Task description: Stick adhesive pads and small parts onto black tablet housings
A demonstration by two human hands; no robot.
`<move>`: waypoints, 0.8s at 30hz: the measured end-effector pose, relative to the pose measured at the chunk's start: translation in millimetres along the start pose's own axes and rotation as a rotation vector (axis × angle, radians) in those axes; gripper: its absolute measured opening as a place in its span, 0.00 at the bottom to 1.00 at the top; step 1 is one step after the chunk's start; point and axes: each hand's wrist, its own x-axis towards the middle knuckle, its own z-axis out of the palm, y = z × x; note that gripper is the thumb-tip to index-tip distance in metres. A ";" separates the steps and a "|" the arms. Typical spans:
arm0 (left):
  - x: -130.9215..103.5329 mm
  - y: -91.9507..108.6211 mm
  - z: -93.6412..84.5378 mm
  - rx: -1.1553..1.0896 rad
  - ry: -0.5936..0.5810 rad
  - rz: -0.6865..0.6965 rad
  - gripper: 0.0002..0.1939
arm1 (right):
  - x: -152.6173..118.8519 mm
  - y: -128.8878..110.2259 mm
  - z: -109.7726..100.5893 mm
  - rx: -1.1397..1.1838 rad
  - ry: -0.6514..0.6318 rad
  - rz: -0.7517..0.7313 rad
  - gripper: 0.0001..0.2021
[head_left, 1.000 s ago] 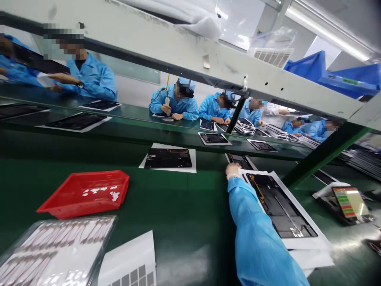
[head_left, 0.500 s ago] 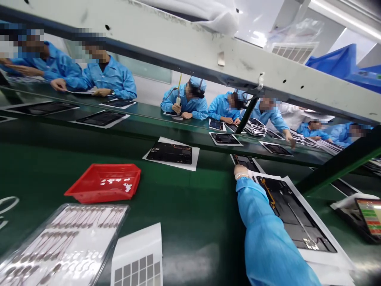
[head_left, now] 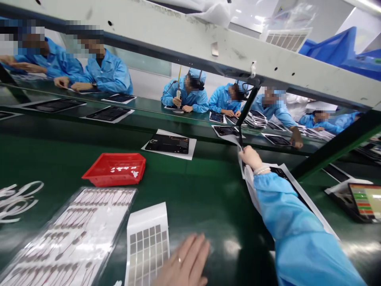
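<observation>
My right hand point(head_left: 252, 158) is closed on the edge of a white paper sheet point(head_left: 249, 183), which stands tilted up almost edge-on. What lies on its far face is mostly hidden. Under my right sleeve is another white sheet bearing a black tablet housing point(head_left: 279, 172), largely covered by the arm. My left hand point(head_left: 186, 262) is stretched out with fingers extended, low over the green bench, holding nothing. Beside it lies a sheet of grey square stickers point(head_left: 148, 244), its lower corner partly behind the hand.
A clear tray of small wired round parts point(head_left: 74, 230) lies left, below a red bin point(head_left: 116, 171) with white bits. Another housing on paper point(head_left: 169, 143) sits ahead. A slanted green post point(head_left: 336, 147) and a screen point(head_left: 364, 200) stand right. Co-workers point(head_left: 186, 93) sit opposite.
My right hand has drawn back toward me and lifted the sheet from flat to nearly upright. My left hand has come into view at the bottom. The view has shifted slightly.
</observation>
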 end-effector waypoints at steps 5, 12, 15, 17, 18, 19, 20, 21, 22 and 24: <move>55.3 20.4 -25.3 0.281 0.144 -0.192 0.40 | -97.2 -3.0 -30.0 0.399 -0.066 -0.082 0.09; 62.7 58.8 -29.4 0.093 0.154 -0.190 0.27 | -239.0 17.6 -47.4 1.082 -0.388 -0.011 0.15; 47.9 60.9 -40.3 -0.549 0.062 -0.438 0.24 | -260.5 36.2 -48.8 0.945 -0.358 -0.171 0.16; 40.2 60.3 -40.9 -1.022 0.048 -0.746 0.21 | -264.1 42.9 -36.9 0.758 -0.364 -0.301 0.15; 36.6 59.7 -38.0 -1.218 0.059 -0.890 0.20 | -264.1 44.0 -26.7 0.653 -0.407 -0.360 0.15; 32.5 59.0 -33.5 -1.370 0.072 -1.003 0.19 | -263.4 43.9 -14.4 0.555 -0.468 -0.414 0.14; 27.7 58.4 -28.1 -1.483 0.068 -1.082 0.19 | -262.1 43.3 -0.7 0.476 -0.527 -0.470 0.14; 21.9 57.6 -23.2 -1.554 0.047 -1.138 0.20 | -260.4 42.8 13.4 0.417 -0.569 -0.528 0.14; 15.1 56.7 -19.8 -1.596 0.013 -1.171 0.20 | -258.3 43.0 27.1 0.371 -0.592 -0.584 0.13; -1.3 53.0 -21.0 -1.648 -0.131 -1.158 0.23 | -253.7 46.2 49.3 0.302 -0.591 -0.664 0.13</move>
